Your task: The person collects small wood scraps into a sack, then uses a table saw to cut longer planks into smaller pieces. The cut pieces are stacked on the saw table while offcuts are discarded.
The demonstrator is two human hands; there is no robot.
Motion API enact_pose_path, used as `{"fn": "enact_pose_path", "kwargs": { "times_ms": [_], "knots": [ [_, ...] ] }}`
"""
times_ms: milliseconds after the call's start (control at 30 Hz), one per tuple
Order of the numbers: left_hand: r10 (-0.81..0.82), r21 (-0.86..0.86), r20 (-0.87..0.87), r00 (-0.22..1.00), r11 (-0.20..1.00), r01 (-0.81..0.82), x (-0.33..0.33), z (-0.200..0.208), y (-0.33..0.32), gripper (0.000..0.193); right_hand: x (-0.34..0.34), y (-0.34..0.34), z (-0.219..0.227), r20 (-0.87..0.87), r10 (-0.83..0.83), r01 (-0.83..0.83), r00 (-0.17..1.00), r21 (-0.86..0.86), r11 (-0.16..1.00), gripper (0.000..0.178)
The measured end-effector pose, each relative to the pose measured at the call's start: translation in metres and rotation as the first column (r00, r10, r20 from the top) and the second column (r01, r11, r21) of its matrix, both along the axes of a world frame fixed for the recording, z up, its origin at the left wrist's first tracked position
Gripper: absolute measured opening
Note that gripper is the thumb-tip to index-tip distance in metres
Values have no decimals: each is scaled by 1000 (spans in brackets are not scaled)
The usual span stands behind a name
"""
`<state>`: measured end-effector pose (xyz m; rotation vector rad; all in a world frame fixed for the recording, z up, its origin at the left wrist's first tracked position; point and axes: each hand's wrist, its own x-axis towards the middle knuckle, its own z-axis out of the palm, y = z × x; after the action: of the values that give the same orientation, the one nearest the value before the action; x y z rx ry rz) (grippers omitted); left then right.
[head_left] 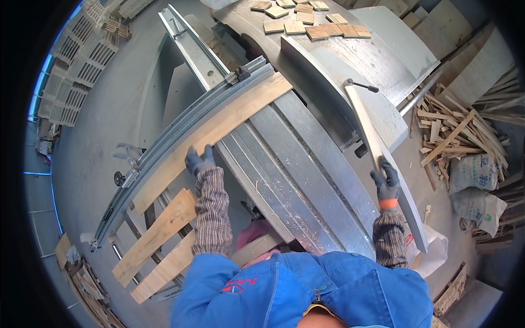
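A long pale wooden board point(219, 126) lies slantwise across a sliding table saw, along its metal crosscut fence point(180, 139). My left hand point(200, 160), in a dark glove, grips the board's near edge at about its middle. On the right, my right hand point(386, 179), gloved and with an orange band at the wrist, is closed around the near end of a narrow pale wooden strip point(363, 121). That strip lies along the long grey rip fence point(407, 210). Between my hands stretches the grooved metal saw table point(306, 164). The saw blade cannot be made out.
Two more boards point(156, 235) rest on the frame at the left. Several small cut wood pieces point(295, 27) lie on the far metal table. Offcuts point(459, 131) and white sacks point(476, 191) are heaped on the right floor. Pale slatted stacks point(68, 71) stand far left.
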<state>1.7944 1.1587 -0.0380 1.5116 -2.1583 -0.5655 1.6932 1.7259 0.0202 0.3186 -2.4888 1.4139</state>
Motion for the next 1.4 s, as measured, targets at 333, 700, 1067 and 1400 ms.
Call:
{"fn": "enact_pose_path", "kwargs": {
  "times_ms": [333, 700, 1067, 1400],
  "knots": [
    [809, 879, -476, 344, 453, 151, 29, -29, -30, 42, 47, -38, 10, 243, 148, -167, 959, 58, 984, 45],
    [623, 857, -489, 611, 473, 204, -12, -46, -13, 36, 26, -67, -3, 333, 205, -213, 920, -14, 977, 47],
    [-359, 48, 611, 705, 906, 420, -29, 80, 1, 90, -32, -119, -4, 774, 215, 178, 596, -388, 904, 52],
    [-363, 46, 833, 416, 797, 603, -59, 81, -32, 118, -43, -143, 4, 806, 224, 230, 548, -402, 886, 51]
  ]
}}
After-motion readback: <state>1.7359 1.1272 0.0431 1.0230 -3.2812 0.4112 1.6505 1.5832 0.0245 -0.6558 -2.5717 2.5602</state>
